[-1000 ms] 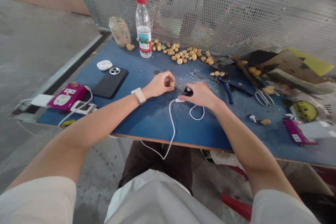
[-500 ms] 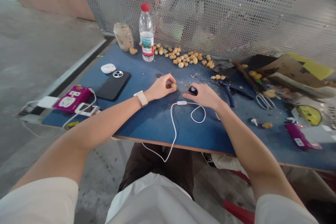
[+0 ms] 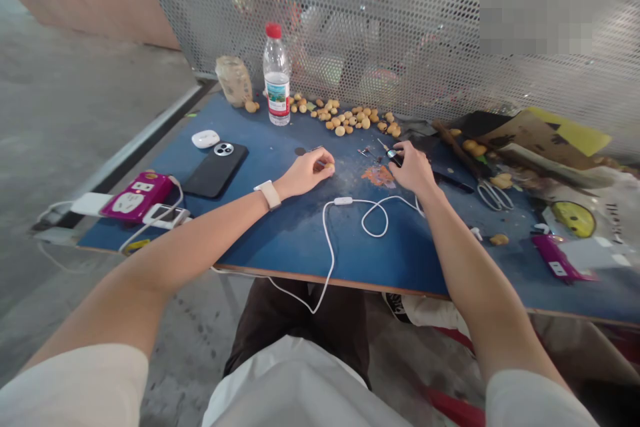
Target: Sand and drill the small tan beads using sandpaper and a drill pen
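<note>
My left hand (image 3: 311, 172), with a watch strap (image 3: 271, 194) on its wrist, pinches a small tan, round, nut-like piece (image 3: 329, 167) just above the blue table. To its right, my right hand (image 3: 414, 168) is closed around a black pen-like tool (image 3: 395, 157) with a small lit screen. The tool's thin metal tip points up and left, away from the nut-like piece. A white cord (image 3: 374, 203) with an inline switch runs from near my right wrist. Orange-brown scraps (image 3: 379, 176) lie beside my right fingers. Small metal bits (image 3: 366, 152) rest behind them.
Many similar tan pieces (image 3: 350, 121) lie along the back by a red-capped bottle (image 3: 278, 90). A black phone (image 3: 217, 170) and purple power strip (image 3: 134, 195) are at left. Scissors (image 3: 494, 195) and a second purple strip (image 3: 557, 257) are at right. A perforated metal panel (image 3: 425, 33) stands behind.
My right hand has moved right and away from the left, carrying the black tool and uncovering the orange-brown scraps. My left hand keeps the tan piece in nearly the same spot.
</note>
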